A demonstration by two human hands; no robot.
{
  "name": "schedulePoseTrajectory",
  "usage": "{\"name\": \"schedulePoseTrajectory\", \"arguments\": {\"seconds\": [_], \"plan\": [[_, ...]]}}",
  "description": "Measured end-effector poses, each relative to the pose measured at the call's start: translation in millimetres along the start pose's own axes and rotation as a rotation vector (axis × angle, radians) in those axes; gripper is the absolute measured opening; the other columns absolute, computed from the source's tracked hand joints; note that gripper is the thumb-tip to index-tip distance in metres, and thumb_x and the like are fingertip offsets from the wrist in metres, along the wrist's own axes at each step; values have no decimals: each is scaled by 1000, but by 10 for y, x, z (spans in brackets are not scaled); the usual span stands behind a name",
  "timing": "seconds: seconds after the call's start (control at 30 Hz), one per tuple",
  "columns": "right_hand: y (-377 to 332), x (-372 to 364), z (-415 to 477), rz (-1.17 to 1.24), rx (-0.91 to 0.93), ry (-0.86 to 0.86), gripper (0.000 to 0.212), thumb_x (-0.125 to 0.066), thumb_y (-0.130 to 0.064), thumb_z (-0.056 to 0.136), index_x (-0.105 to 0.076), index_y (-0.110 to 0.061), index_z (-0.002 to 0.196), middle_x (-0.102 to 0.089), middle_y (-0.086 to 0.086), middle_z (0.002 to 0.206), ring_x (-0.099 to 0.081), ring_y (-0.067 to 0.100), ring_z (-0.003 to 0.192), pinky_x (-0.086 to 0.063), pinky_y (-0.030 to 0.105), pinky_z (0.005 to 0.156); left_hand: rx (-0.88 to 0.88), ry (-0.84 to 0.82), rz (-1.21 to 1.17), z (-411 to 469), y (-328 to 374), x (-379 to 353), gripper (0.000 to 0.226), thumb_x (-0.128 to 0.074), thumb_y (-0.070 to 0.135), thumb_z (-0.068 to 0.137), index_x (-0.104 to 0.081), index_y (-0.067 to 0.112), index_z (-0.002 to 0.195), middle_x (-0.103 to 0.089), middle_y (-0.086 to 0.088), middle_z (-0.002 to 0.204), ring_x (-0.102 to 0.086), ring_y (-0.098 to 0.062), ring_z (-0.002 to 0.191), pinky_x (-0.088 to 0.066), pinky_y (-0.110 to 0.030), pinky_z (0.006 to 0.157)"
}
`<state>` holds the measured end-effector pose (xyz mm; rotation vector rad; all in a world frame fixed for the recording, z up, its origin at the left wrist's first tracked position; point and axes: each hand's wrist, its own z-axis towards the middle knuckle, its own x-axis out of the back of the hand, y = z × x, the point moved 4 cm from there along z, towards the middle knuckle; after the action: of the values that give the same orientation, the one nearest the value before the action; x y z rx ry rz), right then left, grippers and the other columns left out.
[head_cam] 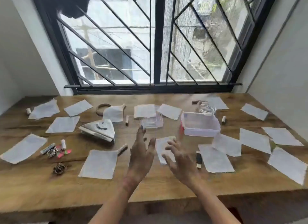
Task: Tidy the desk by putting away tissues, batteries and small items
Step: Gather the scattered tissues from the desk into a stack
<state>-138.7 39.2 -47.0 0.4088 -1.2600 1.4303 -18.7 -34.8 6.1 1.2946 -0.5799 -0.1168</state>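
Note:
Several white tissues lie scattered flat over the wooden desk. My left hand and my right hand hover over the desk's middle with fingers spread, holding nothing. Between and just beyond them lies one tissue, partly covered by my right fingers. A clear plastic box stands open behind my right hand, and its clear lid lies beyond my left fingertips. Small batteries lie about, one near the lid, another left of my left hand.
A triangular grey tissue pack sits left of centre. A heap of small trinkets and a brown knot-like item lie at the front left. A dark lighter-like stick lies right of my right hand. A barred window rises behind the desk.

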Motion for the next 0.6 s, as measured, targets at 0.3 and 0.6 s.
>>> {"name": "schedulePoseTrajectory", "arguments": {"seconds": [0.3, 0.6], "plan": [[234, -358, -75, -2, -49, -175, 24, -65, -27, 84, -67, -14, 105, -50, 5, 137, -34, 16, 136, -22, 21, 107, 388, -9, -214, 99, -627, -73, 27, -49, 18, 93, -48, 24, 119, -64, -7, 112, -61, -18, 104, -47, -38, 97], [98, -192, 66, 423, -327, 56, 12, -62, -18, 87, -68, -18, 98, -67, -9, 106, -56, -12, 94, -40, 1, 84, 748, -31, -526, 81, -737, -158, 20, -41, 17, 97, -58, 6, 97, -66, -11, 84, -65, -19, 67, -49, -29, 70]]}}
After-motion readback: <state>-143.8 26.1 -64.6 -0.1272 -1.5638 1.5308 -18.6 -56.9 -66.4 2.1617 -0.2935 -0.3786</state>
